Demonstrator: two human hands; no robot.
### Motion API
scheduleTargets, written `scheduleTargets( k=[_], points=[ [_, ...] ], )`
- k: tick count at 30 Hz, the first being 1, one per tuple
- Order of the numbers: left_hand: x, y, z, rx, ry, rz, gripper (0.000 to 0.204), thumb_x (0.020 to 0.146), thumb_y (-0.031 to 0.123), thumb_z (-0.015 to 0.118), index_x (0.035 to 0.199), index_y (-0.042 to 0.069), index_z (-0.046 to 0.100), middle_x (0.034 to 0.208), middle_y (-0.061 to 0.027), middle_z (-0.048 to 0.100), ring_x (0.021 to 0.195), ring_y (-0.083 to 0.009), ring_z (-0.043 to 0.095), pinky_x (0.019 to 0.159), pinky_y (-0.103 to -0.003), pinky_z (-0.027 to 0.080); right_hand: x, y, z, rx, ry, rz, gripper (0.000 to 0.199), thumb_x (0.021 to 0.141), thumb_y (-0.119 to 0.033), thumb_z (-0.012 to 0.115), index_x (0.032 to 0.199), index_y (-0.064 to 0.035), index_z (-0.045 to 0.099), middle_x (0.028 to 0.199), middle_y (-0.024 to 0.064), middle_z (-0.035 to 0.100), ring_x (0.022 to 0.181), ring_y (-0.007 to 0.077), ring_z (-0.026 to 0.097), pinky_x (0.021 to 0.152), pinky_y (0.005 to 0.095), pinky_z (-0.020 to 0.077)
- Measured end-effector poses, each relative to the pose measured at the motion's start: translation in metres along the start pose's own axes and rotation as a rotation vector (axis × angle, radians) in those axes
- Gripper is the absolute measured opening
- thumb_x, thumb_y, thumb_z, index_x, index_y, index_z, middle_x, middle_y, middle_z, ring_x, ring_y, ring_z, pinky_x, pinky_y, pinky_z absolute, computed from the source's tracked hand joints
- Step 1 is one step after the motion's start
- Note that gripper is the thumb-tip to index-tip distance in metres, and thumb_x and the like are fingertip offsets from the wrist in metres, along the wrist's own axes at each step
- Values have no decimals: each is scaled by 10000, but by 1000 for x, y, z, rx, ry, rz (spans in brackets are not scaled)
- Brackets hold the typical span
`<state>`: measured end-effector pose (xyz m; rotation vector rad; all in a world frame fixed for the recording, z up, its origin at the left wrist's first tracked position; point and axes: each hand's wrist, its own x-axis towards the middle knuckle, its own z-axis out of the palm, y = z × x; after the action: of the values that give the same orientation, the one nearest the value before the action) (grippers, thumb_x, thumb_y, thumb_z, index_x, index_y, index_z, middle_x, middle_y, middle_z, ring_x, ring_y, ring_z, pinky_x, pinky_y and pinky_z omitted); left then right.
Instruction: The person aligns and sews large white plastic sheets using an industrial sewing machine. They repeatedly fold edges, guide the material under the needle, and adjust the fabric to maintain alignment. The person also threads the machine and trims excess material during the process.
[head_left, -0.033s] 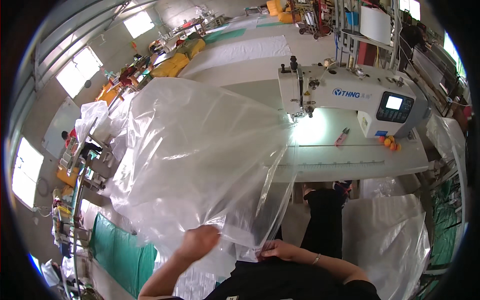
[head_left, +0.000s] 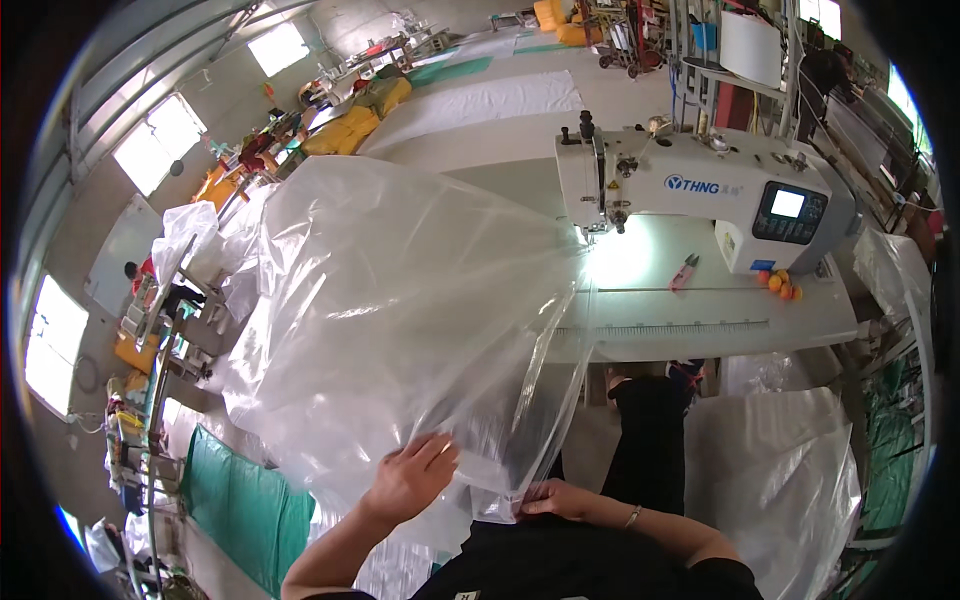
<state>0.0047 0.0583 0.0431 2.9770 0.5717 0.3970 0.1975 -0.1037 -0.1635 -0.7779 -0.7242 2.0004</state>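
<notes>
**A:** So the big clear bag (head_left: 400, 310) is billowed up in front of the sewer, far end at the machine (head_left: 700, 195), near end at the lap. Left hand (head_left: 412, 478) lies flat and open on the film, fingers spread. Right hand (head_left: 552, 497) is closed, pinching the bag's bottom corner.

**B:** My worry is that slick film. One flat palm is only pressing, not gripping, so I reckon the sheet could slide off and pull crooked at the needle end. Trapped air makes it worse.

**A:** Yeah, and the bulge hides most of the bench (head_left: 700, 310) on the left, so you can't tell what's under it.

**B:** The pink snips (head_left: 685, 271) and the little oranges (head_left: 778, 284) sit near the machine, well apart from the bag though. Could snag if the film swings right.

**A:** Room-wise: right side of the bench is open, the front edge is close to the knees, and more plastic (head_left: 780, 470) is heaped by the right leg. The left is crowded with racks.
</notes>
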Motion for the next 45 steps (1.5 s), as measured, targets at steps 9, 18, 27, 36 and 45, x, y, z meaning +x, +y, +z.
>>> scheduleTargets(
  k=[9,18,27,36,45],
  points=[
    [73,-57,-17,383,213,48,318,767,27,590,1083,41,621,924,-65,608,850,-230,591,703,-384,506,-12,-64,18,30,464,-298,365,918,-115,647,1231,22,520,1044,110,673,903,170,662,767,288,515],
    [99,91,-48,-58,-260,308,88,763,12,585,846,40,576,675,-129,586,624,-324,623,522,-427,480,-8,-101,3,157,609,-582,221,994,-187,515,1078,13,558,847,79,658,666,110,619,580,234,480],
    [67,128,100,-140,-413,3,121,866,130,549,856,9,549,661,-202,621,617,-399,638,548,-492,513,-29,-84,7,341,656,-565,351,1005,-294,511,1131,23,600,798,12,605,691,86,556,635,274,460],
    [157,85,65,-295,-521,178,133,872,169,553,878,51,613,721,-196,637,694,-410,628,634,-496,500,-19,-80,7,347,644,-649,325,996,-335,538,970,-20,614,725,-22,548,616,70,488,583,233,411],
    [270,-10,135,-60,-162,306,568,946,295,510,1389,-38,383,1480,-218,341,1396,-372,286,1135,-447,252,-32,-94,17,144,718,-508,266,991,-265,557,879,-29,602,663,-24,523,572,57,490,525,227,408]
  ],
)
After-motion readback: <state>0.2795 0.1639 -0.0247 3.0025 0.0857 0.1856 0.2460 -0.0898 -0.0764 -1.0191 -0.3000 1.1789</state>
